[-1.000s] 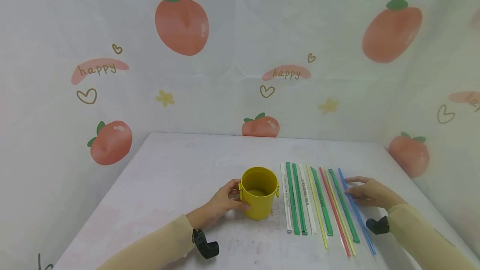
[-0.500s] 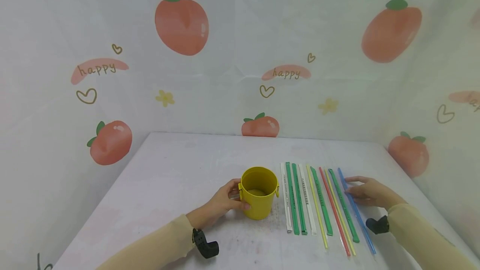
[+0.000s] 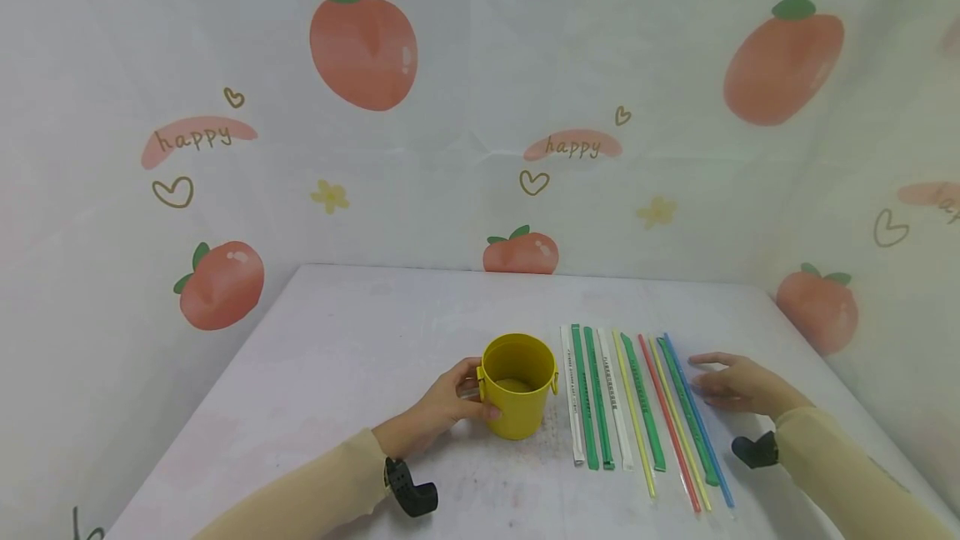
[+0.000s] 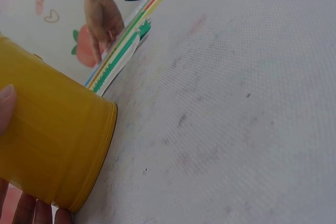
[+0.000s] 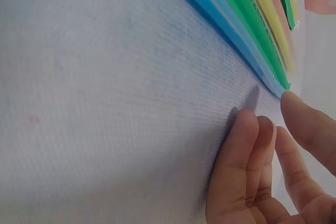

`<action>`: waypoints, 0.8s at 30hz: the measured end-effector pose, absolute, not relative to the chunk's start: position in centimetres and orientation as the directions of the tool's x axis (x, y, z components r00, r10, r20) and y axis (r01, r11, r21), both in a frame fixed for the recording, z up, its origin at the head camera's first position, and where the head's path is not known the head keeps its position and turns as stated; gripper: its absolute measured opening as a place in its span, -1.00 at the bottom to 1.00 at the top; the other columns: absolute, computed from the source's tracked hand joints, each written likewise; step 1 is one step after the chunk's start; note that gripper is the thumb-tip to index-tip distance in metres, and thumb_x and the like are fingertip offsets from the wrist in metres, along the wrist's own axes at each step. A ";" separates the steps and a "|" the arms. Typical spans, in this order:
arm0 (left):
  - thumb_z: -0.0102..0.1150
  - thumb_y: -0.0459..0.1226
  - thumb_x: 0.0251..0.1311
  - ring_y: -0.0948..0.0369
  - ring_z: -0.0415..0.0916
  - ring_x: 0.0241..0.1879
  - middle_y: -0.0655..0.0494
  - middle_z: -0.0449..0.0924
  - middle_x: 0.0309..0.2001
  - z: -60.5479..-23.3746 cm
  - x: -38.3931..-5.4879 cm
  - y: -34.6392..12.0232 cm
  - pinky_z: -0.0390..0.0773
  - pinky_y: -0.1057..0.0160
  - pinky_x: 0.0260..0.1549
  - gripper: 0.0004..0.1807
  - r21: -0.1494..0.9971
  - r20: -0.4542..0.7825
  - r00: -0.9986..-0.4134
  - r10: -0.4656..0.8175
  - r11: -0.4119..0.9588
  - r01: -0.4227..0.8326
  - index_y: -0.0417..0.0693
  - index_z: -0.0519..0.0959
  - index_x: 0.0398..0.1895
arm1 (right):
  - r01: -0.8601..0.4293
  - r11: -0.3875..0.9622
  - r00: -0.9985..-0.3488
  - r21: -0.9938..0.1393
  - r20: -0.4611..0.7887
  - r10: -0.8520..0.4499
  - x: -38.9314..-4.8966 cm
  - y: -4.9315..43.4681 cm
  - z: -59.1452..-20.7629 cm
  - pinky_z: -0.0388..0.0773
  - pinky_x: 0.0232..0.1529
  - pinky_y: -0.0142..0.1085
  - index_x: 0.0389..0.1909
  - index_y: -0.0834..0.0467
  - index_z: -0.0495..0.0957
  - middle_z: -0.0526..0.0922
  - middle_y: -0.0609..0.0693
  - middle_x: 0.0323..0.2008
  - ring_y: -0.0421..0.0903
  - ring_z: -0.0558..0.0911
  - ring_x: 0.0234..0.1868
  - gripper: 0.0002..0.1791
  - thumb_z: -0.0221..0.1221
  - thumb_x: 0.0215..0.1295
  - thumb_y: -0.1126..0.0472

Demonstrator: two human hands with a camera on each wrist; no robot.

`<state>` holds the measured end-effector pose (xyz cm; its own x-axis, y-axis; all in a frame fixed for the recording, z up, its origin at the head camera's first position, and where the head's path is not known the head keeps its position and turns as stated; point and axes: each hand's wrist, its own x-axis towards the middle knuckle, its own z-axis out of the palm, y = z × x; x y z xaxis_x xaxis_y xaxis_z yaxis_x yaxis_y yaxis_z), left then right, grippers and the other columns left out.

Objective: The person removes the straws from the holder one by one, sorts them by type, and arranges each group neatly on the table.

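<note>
A small yellow bucket with side lugs stands upright on the white table. My left hand grips its left side, thumb in front and fingers round the back; in the left wrist view the bucket fills the lower left. To its right lies a row of straws, some in green or white paper wrappers. The rightmost, a blue straw in clear wrap, lies right along a green-wrapped straw. My right hand is just right of the blue straw, fingers extended and apart, holding nothing.
A red straw, yellow straws and a white-wrapped straw lie roughly parallel in the row. A printed cloth wall rises behind the table and at both sides. Each wrist wears a black camera mount.
The blue straw has shifted left, away from my right fingertips, and now lies against the green-wrapped straw. Both hands and the bucket have stayed in place.
</note>
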<state>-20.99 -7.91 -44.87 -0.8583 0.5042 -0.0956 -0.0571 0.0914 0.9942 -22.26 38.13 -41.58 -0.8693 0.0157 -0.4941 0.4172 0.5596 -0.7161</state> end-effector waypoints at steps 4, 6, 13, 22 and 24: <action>0.40 -0.20 -0.06 0.04 0.30 0.20 0.00 0.35 0.21 -44.8 -20.9 -7.9 0.26 -0.08 0.19 -0.23 0.994 -0.097 -0.857 0.507 0.092 -0.058 0.00 0.25 0.25 | 0.423 0.553 -0.867 -0.718 -0.497 0.018 -22.1 38.0 -41.3 0.57 -0.07 -0.19 0.36 0.27 0.07 0.24 0.38 0.22 -0.01 0.54 -0.09 -0.18 0.24 0.17 0.09; 0.40 -0.21 -0.05 0.03 0.30 0.20 -0.01 0.35 0.21 -44.7 -20.9 -7.9 0.26 -0.09 0.19 -0.23 0.994 -0.097 -0.857 0.506 0.092 -0.058 0.00 0.25 0.26 | 0.423 0.548 -0.868 -0.722 -0.497 0.016 -22.1 38.0 -41.3 0.57 -0.06 -0.19 0.36 0.28 0.07 0.24 0.39 0.22 -0.01 0.53 -0.09 -0.19 0.23 0.17 0.10; 0.40 -0.22 -0.06 0.04 0.31 0.19 -0.05 0.35 0.20 -44.8 -21.0 -7.9 0.26 -0.08 0.19 -0.24 0.995 -0.093 -0.856 0.509 0.087 -0.056 -0.01 0.26 0.25 | 0.418 0.561 -0.869 -0.715 -0.494 0.018 -22.2 38.0 -41.4 0.56 -0.06 -0.19 0.36 0.27 0.06 0.22 0.39 0.24 -0.01 0.54 -0.09 -0.17 0.24 0.17 0.08; 0.40 -0.22 -0.07 0.04 0.32 0.18 -0.03 0.36 0.20 -44.8 -21.0 -7.9 0.26 -0.07 0.19 -0.23 0.995 -0.086 -0.859 0.505 0.089 -0.048 -0.02 0.26 0.25 | 0.429 0.532 -0.866 -0.730 -0.499 0.015 -22.0 38.0 -41.3 0.55 -0.04 -0.18 0.36 0.27 0.08 0.23 0.38 0.23 0.00 0.53 -0.06 -0.18 0.24 0.16 0.10; 0.40 -0.22 -0.07 0.04 0.32 0.18 -0.03 0.36 0.20 -44.7 -21.0 -7.9 0.26 -0.08 0.19 -0.23 0.995 -0.088 -0.859 0.504 0.092 -0.048 -0.02 0.26 0.25 | 0.429 0.522 -0.867 -0.737 -0.498 0.008 -22.0 38.1 -41.3 0.55 -0.04 -0.18 0.36 0.29 0.07 0.24 0.38 0.22 0.00 0.52 -0.07 -0.19 0.23 0.17 0.12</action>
